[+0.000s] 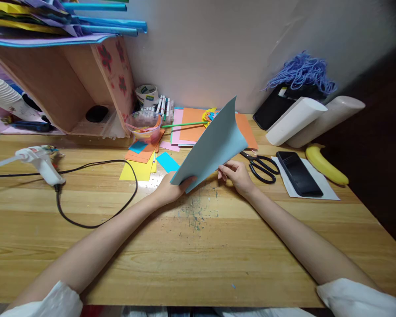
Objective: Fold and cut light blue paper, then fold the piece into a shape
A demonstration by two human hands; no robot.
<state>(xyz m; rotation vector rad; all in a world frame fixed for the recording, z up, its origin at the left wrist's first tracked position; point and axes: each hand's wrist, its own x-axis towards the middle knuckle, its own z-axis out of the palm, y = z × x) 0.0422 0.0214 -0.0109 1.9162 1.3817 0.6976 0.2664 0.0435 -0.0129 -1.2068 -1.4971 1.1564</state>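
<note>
The left hand (pixel 170 190) is closed on the near corner of a pale blue paper sheet (pixel 211 147), thumb lying over it, and the sheet slants upward above the wooden surface (pixel 198 259), its far edge curling. The right hand (pixel 239 177) has its fingers partly curled at the sheet's lower right edge (whether they pinch it or merely brush it, I cannot tell). Black-handled scissors (pixel 263 169) lie just beside the right hand, and beyond them a phone (pixel 298 173) rests on white paper (pixel 328 193), near a banana (pixel 326 165). Beyond the left hand are a small bright blue piece (pixel 167 162) and yellow paper (pixel 137 171). A white glue gun (pixel 42 163) stands well apart at the left, its black cord (pixel 136 180) looping across the surface.
</note>
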